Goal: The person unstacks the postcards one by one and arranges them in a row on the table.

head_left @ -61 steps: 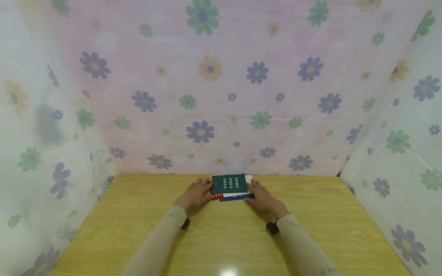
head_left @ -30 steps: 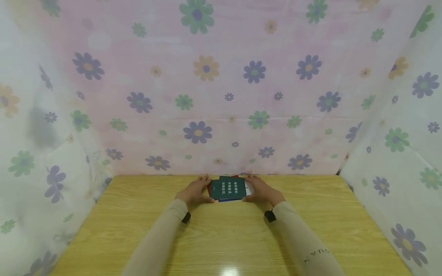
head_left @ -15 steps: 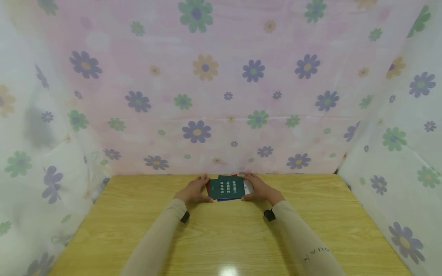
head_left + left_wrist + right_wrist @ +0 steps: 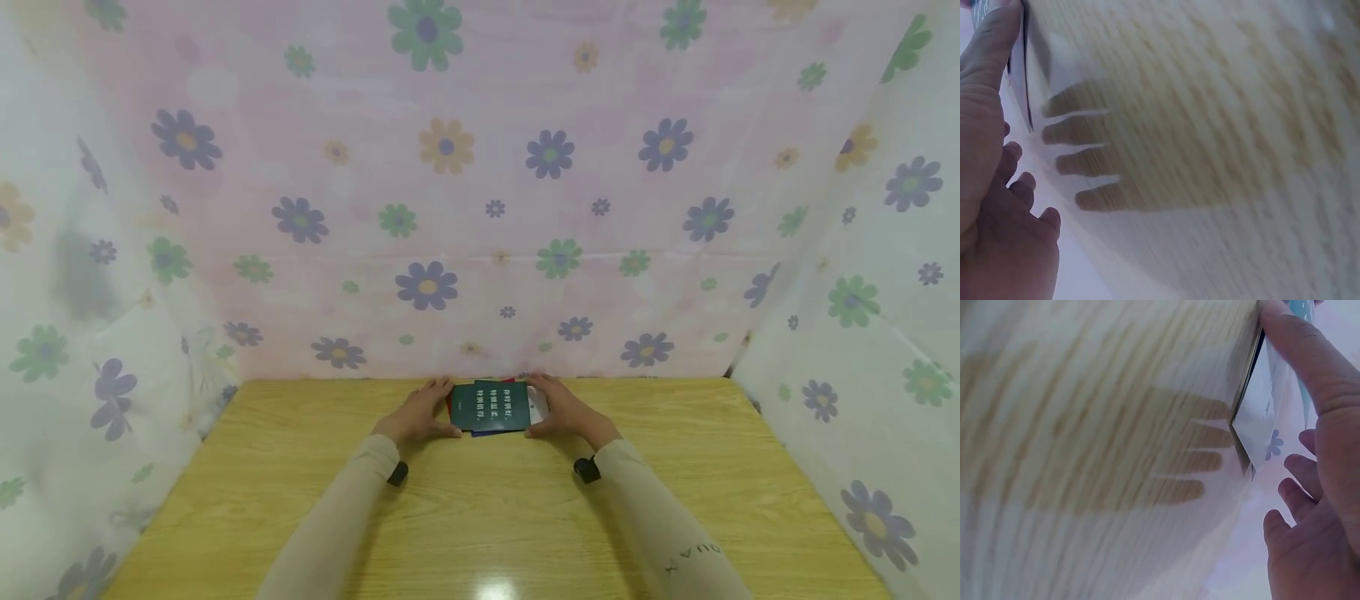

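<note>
A small pile of flat cards lies near the table's far edge in the head view. On top is a dark green card (image 4: 491, 407) with white writing. Slivers of a red card (image 4: 448, 408) and a blue card (image 4: 487, 433) show beneath, and a white card (image 4: 537, 405) sticks out on the right. My left hand (image 4: 416, 415) holds the pile's left end, thumb at the near side and fingers at the far side. Opposite it, my right hand (image 4: 566, 408) holds the right end the same way. Both wrist views show a thumb against the pile's edge.
The wood-grain table (image 4: 480, 508) runs back to a flowered pink cloth wall (image 4: 360, 317). White flowered cloth hangs on the left and right sides. A dark wrist device (image 4: 587, 470) sits on the right wrist.
The hands went from lying flat by the spread cards to holding both ends. The cards drew together. Lately the top green card slid left over the one beneath.
</note>
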Tool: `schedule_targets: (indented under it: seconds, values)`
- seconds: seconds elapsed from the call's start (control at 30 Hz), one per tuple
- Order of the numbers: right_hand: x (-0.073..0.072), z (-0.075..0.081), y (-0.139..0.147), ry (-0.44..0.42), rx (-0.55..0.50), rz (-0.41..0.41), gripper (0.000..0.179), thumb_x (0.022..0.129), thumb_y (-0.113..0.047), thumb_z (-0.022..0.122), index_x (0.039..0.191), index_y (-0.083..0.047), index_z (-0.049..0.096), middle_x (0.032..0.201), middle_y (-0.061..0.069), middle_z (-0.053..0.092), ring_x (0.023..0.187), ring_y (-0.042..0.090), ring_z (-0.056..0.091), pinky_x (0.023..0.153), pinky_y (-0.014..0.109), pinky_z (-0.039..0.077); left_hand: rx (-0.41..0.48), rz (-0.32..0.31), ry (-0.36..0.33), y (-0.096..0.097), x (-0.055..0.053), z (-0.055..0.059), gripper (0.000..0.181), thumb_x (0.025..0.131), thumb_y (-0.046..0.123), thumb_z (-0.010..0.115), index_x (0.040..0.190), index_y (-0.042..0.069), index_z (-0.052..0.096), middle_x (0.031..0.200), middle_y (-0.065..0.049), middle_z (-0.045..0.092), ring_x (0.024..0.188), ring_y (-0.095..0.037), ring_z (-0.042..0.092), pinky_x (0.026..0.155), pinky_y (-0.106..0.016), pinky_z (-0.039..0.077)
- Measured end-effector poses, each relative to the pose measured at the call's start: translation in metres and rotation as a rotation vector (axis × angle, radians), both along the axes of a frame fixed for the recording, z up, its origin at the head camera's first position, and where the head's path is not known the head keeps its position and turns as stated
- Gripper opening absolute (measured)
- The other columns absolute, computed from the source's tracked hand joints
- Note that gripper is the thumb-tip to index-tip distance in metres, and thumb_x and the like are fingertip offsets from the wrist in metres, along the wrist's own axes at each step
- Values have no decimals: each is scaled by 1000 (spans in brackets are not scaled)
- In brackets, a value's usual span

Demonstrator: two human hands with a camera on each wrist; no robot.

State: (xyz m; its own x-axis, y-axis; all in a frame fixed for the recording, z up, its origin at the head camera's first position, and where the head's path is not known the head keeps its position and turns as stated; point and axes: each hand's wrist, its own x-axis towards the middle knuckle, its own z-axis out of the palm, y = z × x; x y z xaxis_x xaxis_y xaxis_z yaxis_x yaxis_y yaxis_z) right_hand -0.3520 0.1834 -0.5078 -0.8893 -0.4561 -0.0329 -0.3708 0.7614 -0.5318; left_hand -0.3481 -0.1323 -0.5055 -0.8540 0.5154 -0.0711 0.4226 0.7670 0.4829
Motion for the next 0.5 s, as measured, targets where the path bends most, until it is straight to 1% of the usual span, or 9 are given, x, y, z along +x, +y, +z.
schedule_targets:
  seconds: [0.1,0.23,0.33,0.4,0.5]
  values:
    - [3,1,0,19,-18,-5,103,76,-31,92,158,-5,34,165,19,29,153,40,25,122,56,28,11,0,21,-2,2,1,99,86,41,81,158,-4,28,166,-25,20,154,-45,15,124,-61,17]
    - [8,1,-1,61,-37,-7,105,75,-31,92,157,-2,34,165,22,28,154,43,20,122,60,25,26,0,61,-6,5,-2,100,85,42,81,158,-4,28,167,-25,17,154,-48,11,122,-67,12]
    - [13,2,-2,94,-49,3,105,76,-30,92,157,0,33,165,25,26,155,45,12,122,66,18,37,-2,106,-8,8,-4,102,85,42,81,158,-4,27,167,-26,16,153,-50,10,120,-71,11]
    - [16,2,-3,126,-61,12,104,76,-28,92,156,2,34,164,27,26,154,47,11,121,69,14,46,-4,135,-10,10,-5,103,85,41,81,158,-4,26,167,-27,16,153,-51,9,119,-72,11]
    - [21,1,-3,171,-67,26,103,76,-28,92,155,3,35,163,29,25,154,48,10,120,71,11,61,-1,160,-10,14,-5,102,84,39,82,158,-4,26,166,-27,17,153,-51,9,119,-73,11]
